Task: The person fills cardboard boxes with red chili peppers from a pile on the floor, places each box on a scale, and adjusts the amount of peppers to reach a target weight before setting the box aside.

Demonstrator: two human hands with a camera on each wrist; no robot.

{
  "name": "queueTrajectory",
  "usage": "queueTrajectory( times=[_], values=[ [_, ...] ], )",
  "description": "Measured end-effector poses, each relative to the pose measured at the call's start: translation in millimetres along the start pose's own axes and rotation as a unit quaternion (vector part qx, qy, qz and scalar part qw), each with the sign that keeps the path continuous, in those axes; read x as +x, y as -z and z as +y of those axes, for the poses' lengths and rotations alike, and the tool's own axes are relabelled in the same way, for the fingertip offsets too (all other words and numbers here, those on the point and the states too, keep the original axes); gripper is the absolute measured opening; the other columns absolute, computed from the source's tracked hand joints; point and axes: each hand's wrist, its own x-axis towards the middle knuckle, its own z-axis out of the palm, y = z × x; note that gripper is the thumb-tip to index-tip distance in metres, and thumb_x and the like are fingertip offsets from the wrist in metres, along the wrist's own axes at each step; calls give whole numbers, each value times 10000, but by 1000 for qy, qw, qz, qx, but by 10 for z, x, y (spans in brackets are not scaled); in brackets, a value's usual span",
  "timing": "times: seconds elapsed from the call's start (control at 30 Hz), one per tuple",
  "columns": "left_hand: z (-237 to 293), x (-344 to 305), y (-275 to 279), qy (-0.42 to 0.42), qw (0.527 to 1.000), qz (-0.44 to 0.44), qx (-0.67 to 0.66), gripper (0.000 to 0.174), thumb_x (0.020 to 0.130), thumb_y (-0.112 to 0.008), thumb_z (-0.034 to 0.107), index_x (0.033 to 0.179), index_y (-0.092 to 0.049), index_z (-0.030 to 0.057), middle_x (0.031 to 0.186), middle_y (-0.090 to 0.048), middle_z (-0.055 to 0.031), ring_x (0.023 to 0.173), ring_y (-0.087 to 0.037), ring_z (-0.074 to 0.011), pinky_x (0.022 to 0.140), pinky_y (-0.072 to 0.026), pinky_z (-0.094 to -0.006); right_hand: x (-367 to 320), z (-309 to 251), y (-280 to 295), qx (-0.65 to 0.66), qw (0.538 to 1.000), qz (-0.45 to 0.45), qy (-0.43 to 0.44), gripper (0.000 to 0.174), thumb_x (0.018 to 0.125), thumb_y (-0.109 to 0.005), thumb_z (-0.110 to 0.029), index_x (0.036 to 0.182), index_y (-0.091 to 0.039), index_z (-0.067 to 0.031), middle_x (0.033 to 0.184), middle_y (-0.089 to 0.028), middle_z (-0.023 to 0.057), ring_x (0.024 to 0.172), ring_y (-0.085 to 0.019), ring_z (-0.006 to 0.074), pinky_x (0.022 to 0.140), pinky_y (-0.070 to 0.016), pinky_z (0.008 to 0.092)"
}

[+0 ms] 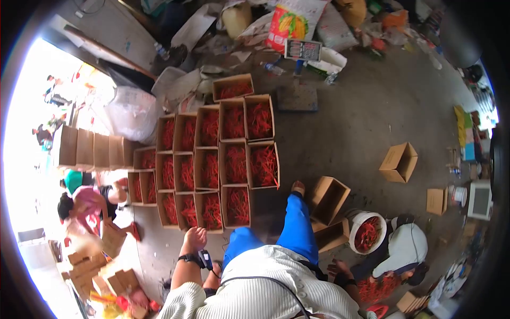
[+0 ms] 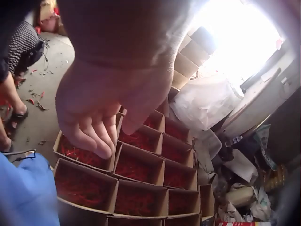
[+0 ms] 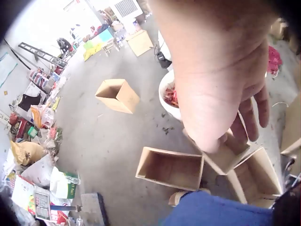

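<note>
My left hand [image 1: 195,239] hangs with loosely bent fingers near the front row of cardboard boxes [image 1: 210,211] filled with red chili peppers [image 1: 235,206]. In the left wrist view, the left hand [image 2: 108,101] overlaps a filled box and holds nothing. On the other side, my right hand [image 1: 340,267] is low beside my body with its fingers loosely extended. The right wrist view shows the right hand [image 3: 221,94] holding nothing, overlapping a bare cardboard box [image 3: 225,153]. Close by are a second bare box [image 3: 170,168] and a white bucket [image 1: 353,235] with chili peppers in it.
One person [image 1: 408,242] bends over a chili pile [image 1: 380,288] at right; another [image 1: 87,210] crouches at left by stacked cartons. A platform scale [image 1: 297,98] stands beyond the filled boxes. A lone carton [image 1: 398,162] sits on the floor at right. Sacks [image 1: 294,24] line the back.
</note>
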Motion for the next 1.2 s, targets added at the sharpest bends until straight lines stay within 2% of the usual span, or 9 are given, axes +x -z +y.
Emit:
queueTrajectory(
  times=[0.3, 0.5, 0.6, 0.73, 0.77, 0.93, 1.0, 1.1, 1.2],
  values=[
    [-529, -1278, -1780, -63, 973, -220, 38, 234, 949, -518, 288, 1025, -590, 79, 985, -661, -82, 901, -643, -216, 751, -527, -355, 414, -1981, 1147, -100, 995, 18, -10, 482, 907, -536, -344, 1290, -435, -70, 1196, -581, 166, 1011, -602, 286, 849, -468, 430],
    [-754, -1322, -2091, 19, 968, -95, 232, 410, 859, -622, 453, 1126, -564, 148, 1233, -512, -70, 1152, -488, -328, 911, -378, -592, -165, -3506, -3, -129, 984, -21, 119, 419, 885, -599, -327, 1244, -484, -146, 1080, -622, 112, 953, -604, 244, 783, -486, 388],
    [-1056, -961, -2076, 113, 931, -118, 328, 399, 852, -618, 480, 1115, -575, 183, 1098, -552, -39, 910, -533, -247, 792, -450, -526, -79, -3588, -619, -298, 944, -99, 105, 512, 926, -548, -308, 1341, -416, -38, 1271, -533, 219, 1166, -532, 310, 953, -446, 424],
    [-1162, -841, -2165, 151, 931, -212, 256, 559, 877, -560, 505, 1303, -492, 149, 1335, -501, -102, 1152, -510, -298, 908, -395, -598, 427, -3453, -688, -535, 786, 60, 305, 609, 858, -542, -311, 1340, -421, 42, 1305, -518, 225, 1165, -527, 308, 994, -395, 376],
    [-1081, -851, -2257, 171, 932, -217, 233, 576, 894, -542, 479, 1359, -437, 156, 1398, -452, -122, 1249, -455, -308, 964, -344, -623, 378, -3713, -536, -509, 808, -18, 296, 681, 828, -544, -315, 1384, -367, 36, 1312, -507, 226, 1179, -510, 331, 998, -386, 422],
    [-946, -46, -2483, 75, 943, -317, -73, 288, 910, -545, 357, 1012, -576, 90, 959, -672, -87, 864, -642, -268, 796, -497, -451, -49, -5033, 84, -290, 953, -68, 55, 488, 878, -629, -325, 1250, -464, -56, 1153, -575, 204, 968, -606, 292, 790, -507, 414],
    [-825, -450, -3079, -72, 990, -56, -109, 226, 912, -550, 296, 975, -601, 86, 908, -668, -55, 821, -642, -193, 693, -515, -335, 576, -5459, 513, -354, 930, 13, 95, 463, 872, -629, -275, 1233, -465, -35, 1104, -592, 225, 922, -622, 304, 750, -526, 425],
    [-951, -494, -3708, -122, 960, -15, -252, 217, 934, -520, 287, 952, -608, 90, 819, -665, -29, 780, -662, -182, 586, -532, -289, 961, -6182, 846, -351, 931, 25, 100, 296, 858, -634, -212, 1055, -577, 0, 850, -655, 158, 668, -656, 239, 547, -552, 372],
    [-1499, -403, -4330, -121, 963, 1, -241, 265, 949, -454, 276, 808, -554, 76, 703, -618, -47, 630, -624, -179, 522, -522, -301, 787, -7183, 912, -407, 910, -56, 53, 346, 892, -619, -249, 1130, -522, -17, 956, -653, 188, 775, -655, 257, 624, -543, 373]
  ],
)
